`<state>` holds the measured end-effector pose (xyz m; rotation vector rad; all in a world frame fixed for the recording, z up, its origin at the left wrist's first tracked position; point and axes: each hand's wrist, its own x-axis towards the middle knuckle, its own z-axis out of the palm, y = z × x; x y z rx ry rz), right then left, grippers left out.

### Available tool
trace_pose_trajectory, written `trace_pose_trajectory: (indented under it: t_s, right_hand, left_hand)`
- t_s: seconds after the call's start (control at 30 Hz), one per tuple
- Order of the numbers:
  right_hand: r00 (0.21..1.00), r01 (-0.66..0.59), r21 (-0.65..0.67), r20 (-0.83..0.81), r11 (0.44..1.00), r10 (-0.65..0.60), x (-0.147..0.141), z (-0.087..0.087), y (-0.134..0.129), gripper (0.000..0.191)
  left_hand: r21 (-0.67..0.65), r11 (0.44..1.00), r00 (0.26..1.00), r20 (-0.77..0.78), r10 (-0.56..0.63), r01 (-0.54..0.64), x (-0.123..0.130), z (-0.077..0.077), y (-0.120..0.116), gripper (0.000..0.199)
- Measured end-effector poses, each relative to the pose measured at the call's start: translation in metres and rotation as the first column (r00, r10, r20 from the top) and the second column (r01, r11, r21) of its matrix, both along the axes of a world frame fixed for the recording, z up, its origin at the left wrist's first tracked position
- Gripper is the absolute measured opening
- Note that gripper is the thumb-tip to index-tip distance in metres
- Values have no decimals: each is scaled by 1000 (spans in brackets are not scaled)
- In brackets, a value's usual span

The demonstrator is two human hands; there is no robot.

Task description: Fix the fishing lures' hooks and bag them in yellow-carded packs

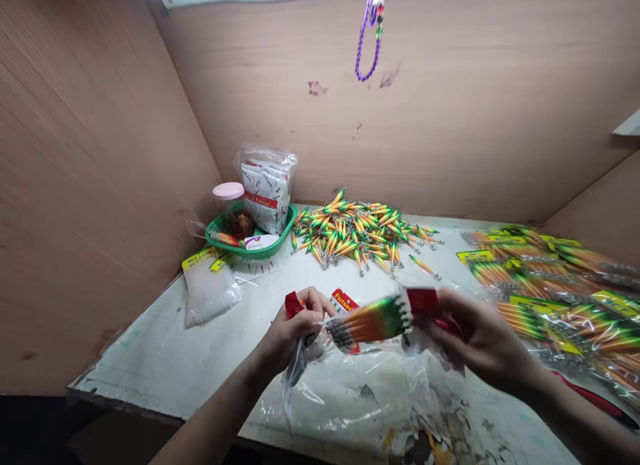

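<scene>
Between my hands a row of orange and green fishing lures is held up, tilted, its dark hook ends to the left. My right hand is closed on the red header card at the lures' green end, smeared by motion. With fingers pinched, my left hand grips a clear plastic bag with a red top, right by the hook ends. Whether it also grips the lures I cannot tell. Behind them lies a red-labelled Fortune packet on the white table. More clear plastic lies below my hands.
A heap of loose lures lies at the back. The green basket at left holds a pink-lidded jar and a bag of packets. Clear yellow-topped bags lie before it. Packed lures cover the right side. Wooden walls enclose the table.
</scene>
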<state>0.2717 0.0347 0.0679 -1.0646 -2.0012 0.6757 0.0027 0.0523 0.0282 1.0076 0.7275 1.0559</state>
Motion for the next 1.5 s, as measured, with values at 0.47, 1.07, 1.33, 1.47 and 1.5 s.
trace_pose_trajectory:
  t_s: [0.47,1.07,1.33,1.47,1.5]
  right_hand:
    - [906,422,34,8,906,-423,-38,27,195,32]
    - [711,513,567,140,644,-689,19,37,149,24]
    - [779,68,531,500,844,-378,-8,-9,63,29]
    - [740,-76,431,629,899,-238,-11,-17,51,33]
    - [724,-107,390,661,915,-197,-14,-17,49,42]
  left_hand:
    - [198,929,901,-247,356,-313,39,54,141,49]
    - [164,899,103,-986,133,407,59,-29,35,38]
    - [157,892,20,-986,164,423,67,-35,40,20]
    - [323,881,143,-946,291,345,46,-10,36,17]
    - [376,867,194,-925,328,326,40,-2,37,17]
